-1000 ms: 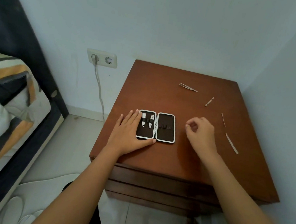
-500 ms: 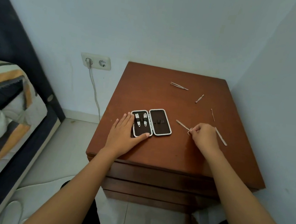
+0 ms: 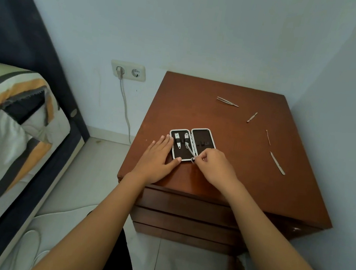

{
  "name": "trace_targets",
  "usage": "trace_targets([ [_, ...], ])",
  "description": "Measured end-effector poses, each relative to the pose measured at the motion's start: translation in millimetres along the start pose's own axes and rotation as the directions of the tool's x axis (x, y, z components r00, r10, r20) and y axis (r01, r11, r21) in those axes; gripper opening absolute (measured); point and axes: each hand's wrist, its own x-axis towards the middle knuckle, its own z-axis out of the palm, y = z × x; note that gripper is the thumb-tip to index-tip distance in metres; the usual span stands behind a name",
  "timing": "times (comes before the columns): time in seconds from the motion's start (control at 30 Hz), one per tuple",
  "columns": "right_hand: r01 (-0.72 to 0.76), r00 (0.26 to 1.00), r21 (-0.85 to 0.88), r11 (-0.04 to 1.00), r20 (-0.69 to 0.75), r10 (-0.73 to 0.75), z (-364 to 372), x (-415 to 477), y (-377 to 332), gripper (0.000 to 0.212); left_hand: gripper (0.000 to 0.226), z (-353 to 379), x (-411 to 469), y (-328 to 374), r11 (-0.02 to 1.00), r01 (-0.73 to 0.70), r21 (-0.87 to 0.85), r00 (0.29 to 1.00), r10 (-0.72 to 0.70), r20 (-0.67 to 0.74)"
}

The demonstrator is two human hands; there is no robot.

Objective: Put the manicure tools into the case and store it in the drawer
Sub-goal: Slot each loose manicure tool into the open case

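Note:
The small manicure case (image 3: 203,138) lies open on the brown nightstand (image 3: 229,187), dark inside with a white rim; two clippers sit in its left half. My left hand (image 3: 156,160) lies flat against the case's left side and front corner. My right hand (image 3: 216,166) pinches small scissors (image 3: 190,153) by their ring, blade tip over the case's middle. Loose on the nightstand lie tweezers (image 3: 227,101), a short pusher (image 3: 252,117), a thin stick (image 3: 268,137) and a nail file (image 3: 277,163).
Closed drawer fronts (image 3: 185,206) run below the nightstand's top. A wall socket (image 3: 128,70) with a plugged cable is on the left wall. A bed with striped bedding (image 3: 4,125) stands at the left. Walls close in behind and to the right.
My right hand picked up the scissors to the right of the case and carried them left to the case's middle. The left hand stayed pressed on the case.

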Motion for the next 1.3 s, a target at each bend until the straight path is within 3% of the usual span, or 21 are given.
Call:
trace_targets([
  [0.33,-0.055,0.998,-0.099,0.994,-0.015,0.054,19,7,-15,0.036,0.068,3,-2,-2,1.000,-0.006,0.015,1.000,0.006,-0.019],
  [0.53,-0.065,0.994,-0.122,0.990,-0.099,0.053,28,15,-29,0.029,0.066,3,-2,-5,1.000,-0.015,0.017,1.000,0.015,0.001],
  [0.67,0.113,0.966,-0.222,0.968,-0.203,-0.160,34,14,-25,0.023,0.065,3,-2,-5,1.000,-0.021,0.023,1.000,0.021,0.016],
  [0.8,0.351,0.868,-0.254,0.901,-0.272,-0.415,39,5,-2,0.021,0.064,3,-3,-5,0.998,-0.027,0.051,1.000,0.027,0.000],
  [0.97,0.397,0.854,-0.296,0.868,-0.226,-0.468,42,7,3,0.029,0.064,6,-4,-4,0.996,-0.032,0.080,0.999,0.034,-0.018],
  [1.1,0.364,0.874,-0.104,0.926,-0.304,-0.378,21,29,15,0.028,0.067,7,-6,-3,0.996,-0.037,0.077,0.998,0.041,-0.052],
  [1.2,0.207,0.914,-0.035,0.978,-0.350,-0.206,-4,78,39,0.028,0.072,10,-5,-3,0.996,-0.028,0.087,0.996,0.036,-0.085],
  [1.3,0.031,0.963,-0.080,0.996,-0.263,-0.051,-23,130,59,0.043,0.077,14,-4,-5,0.994,-0.024,0.103,0.993,0.036,-0.114],
])
